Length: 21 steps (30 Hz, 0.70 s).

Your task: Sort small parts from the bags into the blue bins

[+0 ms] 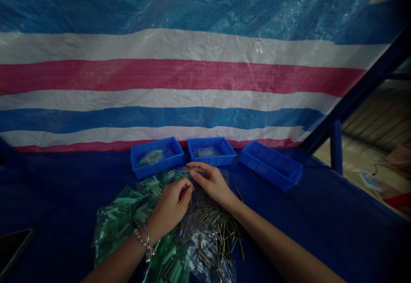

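Note:
My left hand [175, 197], with a bracelet [145, 240] at its wrist, is closed with the thumb against curled fingers. What it pinches, if anything, is hidden. Just beside it, my right hand [210, 182] has its thumb and fingertips close together on something thin and clear that I cannot make out. Under and left of the hands lie clear bags [117, 218] of green pieces. Below the right hand, thin brass-coloured and silvery rods [226, 231] are heaped on crumpled clear plastic [199, 236].
Three blue bins stand along the back: the left bin [136, 169] holds a bag of small pieces, the middle bin [221, 159] thin clear items, and the right bin [271, 174] shows bare inside. A dark flat device [14, 251] lies far left. Striped sheeting [180, 75] hangs behind.

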### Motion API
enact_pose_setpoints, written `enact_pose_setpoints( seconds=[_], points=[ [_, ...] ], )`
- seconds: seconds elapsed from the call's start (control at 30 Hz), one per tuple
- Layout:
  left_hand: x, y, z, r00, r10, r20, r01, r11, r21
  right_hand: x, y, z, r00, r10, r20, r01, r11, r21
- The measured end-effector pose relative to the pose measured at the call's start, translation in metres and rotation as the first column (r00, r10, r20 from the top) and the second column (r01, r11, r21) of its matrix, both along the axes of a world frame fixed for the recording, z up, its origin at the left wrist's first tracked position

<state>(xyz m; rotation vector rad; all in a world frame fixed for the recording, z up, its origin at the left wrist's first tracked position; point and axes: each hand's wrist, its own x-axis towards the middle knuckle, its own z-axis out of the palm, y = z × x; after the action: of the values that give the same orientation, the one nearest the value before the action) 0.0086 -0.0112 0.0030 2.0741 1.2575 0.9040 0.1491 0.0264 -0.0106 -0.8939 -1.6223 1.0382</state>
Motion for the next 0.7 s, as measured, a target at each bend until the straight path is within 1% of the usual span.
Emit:
enact_pose_setpoints(
  seconds=[0.23,0.47,0.7],
  points=[
    [0.0003,0.0008,-0.0005,0.999,-0.001,-0.037,0.0,1.0,-0.003,0.0,0.002,-0.0018,1.0,-0.011,0.023,0.01,1.0,0.023],
    [-0.0005,0.0005,0.0008,0.998,-0.003,-0.068,0.002,1.0,-0.019,-0.0001,0.004,-0.0042,0.999,0.046,0.021,-0.046,0.999,-0.001],
    [-0.0007,0.0009,-0.0014,0.997,0.0,-0.076,-0.001,1.0,-0.014,-0.0004,0.0045,-0.0062,0.999,0.043,0.033,-0.043,0.999,-0.021]
  ],
)
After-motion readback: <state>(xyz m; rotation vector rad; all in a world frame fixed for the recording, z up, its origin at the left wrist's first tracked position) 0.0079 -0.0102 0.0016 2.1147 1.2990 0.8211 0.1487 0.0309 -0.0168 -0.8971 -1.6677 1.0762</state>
